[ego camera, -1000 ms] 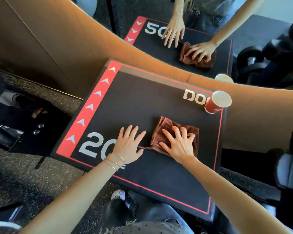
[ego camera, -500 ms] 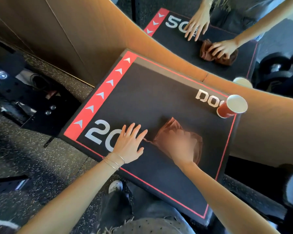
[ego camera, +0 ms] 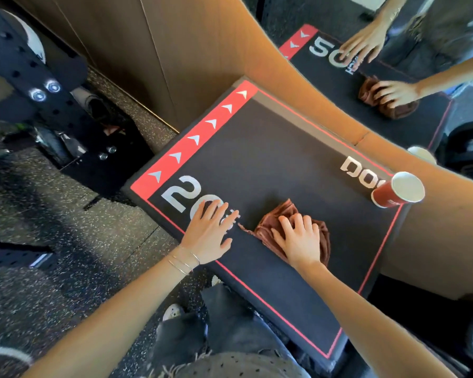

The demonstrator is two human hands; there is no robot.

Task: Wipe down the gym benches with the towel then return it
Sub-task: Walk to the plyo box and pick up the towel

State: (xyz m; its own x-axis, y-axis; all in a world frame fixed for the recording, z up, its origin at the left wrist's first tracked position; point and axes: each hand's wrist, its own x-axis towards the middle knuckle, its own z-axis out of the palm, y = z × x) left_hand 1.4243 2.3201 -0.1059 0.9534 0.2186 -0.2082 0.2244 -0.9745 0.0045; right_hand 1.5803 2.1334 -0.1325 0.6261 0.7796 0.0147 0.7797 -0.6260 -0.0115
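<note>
A black padded box-shaped bench (ego camera: 257,165) with a red arrow stripe and a white "20" fills the middle of the view. A crumpled brown towel (ego camera: 273,222) lies on its top near the front edge. My right hand (ego camera: 301,241) presses down on the towel with fingers curled over it. My left hand (ego camera: 210,233) rests flat on the bench over the "20", fingers spread, holding nothing. Thin bracelets circle the left wrist.
A red paper cup (ego camera: 393,192) stands at the bench's far right corner. A wood-framed mirror (ego camera: 393,64) behind the bench reflects my hands and the towel. A black perforated rack (ego camera: 38,85) stands at the left on speckled rubber floor (ego camera: 66,241).
The view has shifted, so the bench sits further right in frame. My right hand has rubbed the towel back and forth and bunched it tighter; the left hand has stayed planted.
</note>
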